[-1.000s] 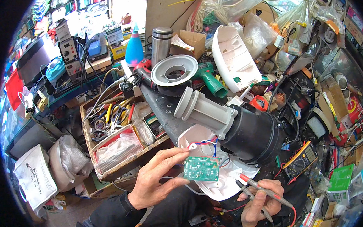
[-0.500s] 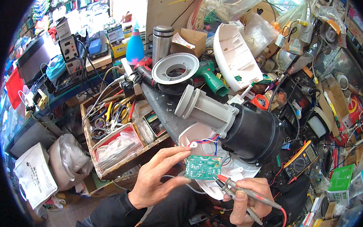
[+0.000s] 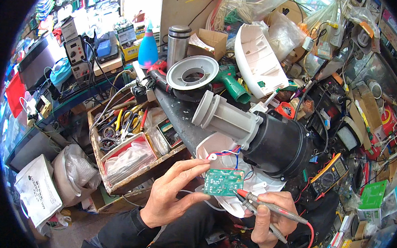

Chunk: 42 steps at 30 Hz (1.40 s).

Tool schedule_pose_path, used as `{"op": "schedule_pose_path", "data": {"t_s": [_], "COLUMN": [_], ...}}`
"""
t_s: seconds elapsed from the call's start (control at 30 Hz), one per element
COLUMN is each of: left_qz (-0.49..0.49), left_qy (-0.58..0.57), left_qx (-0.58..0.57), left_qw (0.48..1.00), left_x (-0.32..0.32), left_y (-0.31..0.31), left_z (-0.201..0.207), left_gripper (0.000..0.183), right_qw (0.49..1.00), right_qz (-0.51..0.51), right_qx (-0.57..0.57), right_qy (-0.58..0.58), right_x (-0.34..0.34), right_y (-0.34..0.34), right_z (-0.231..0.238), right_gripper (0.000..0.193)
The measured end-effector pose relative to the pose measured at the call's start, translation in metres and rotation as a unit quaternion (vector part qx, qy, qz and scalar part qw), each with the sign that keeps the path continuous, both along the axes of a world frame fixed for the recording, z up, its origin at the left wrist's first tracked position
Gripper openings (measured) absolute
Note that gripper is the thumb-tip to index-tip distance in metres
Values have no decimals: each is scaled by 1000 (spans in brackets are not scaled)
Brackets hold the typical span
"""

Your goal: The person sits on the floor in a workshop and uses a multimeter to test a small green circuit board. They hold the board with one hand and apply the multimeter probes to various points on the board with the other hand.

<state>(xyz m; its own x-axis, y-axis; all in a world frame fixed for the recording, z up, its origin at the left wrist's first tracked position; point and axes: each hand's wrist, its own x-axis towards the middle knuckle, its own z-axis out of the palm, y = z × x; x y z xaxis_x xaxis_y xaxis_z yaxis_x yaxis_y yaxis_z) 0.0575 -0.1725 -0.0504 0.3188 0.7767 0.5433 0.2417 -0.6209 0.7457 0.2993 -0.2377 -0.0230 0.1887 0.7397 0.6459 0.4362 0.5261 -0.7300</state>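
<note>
Largest near me is the black motor housing (image 3: pixel 279 145) with its grey ribbed cylinder (image 3: pixel 226 119), lying tilted just beyond my hands. Off to my left stands a wooden tool box (image 3: pixel 133 182) full of pliers and scissors. A white shell (image 3: pixel 205 147) sits under the motor's near end, partly hidden by what I hold. My left hand (image 3: pixel 169 195) comes in with thumb and fingers spread as far as the board is tall, gripping its left side, forefinger at the upper corner and thumb at the lower. My right hand (image 3: pixel 275 219) is closed around two probes, thumb pressing over them. The yellow-edged multimeter (image 3: pixel 329 173) lies well to the right, beyond that hand. The green circuit board (image 3: pixel 223 182) is held up over the white shell, most of it reaching clear to the right of my left fingertips. The red-tipped probe (image 3: pixel 279 211) and the black-tipped probe (image 3: pixel 248 206) slant together to its lower right corner; I cannot tell whether both tips touch it. Thin red and blue wires (image 3: pixel 231 153) run behind its top edge.
</note>
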Motion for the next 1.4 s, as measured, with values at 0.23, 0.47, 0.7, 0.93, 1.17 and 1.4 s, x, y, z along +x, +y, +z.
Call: {"op": "schedule_pose_path", "data": {"t_s": [0.23,0.47,0.7,0.93,1.17,1.4], "left_qz": [-5,-3,-2,-4,-5,-2], "left_qy": [-11,-4,-4,-6,-7,-12], "left_qx": [-13,-2,-12,-10,0,-17], "left_qw": [1000,1000,1000,1000,1000,1000], "left_x": [1,3,3,3,3,4], "left_y": [-1,0,-1,0,1,0], "left_z": [0,1,1,0,0,0], "left_gripper": [67,68,67,67,67,69], "right_qw": [999,999,996,995,995,996], "right_qz": [-12,-11,26,23,24,25], "right_qx": [9,20,12,7,7,-4], "right_qy": [-33,-45,-88,-93,-98,-89], "right_x": [2,5,14,14,15,12], "right_y": [-1,0,-1,-1,-2,-2], "right_z": [2,-1,-4,-5,-5,-2], "right_gripper": [19,18,29,29,29,28]}}
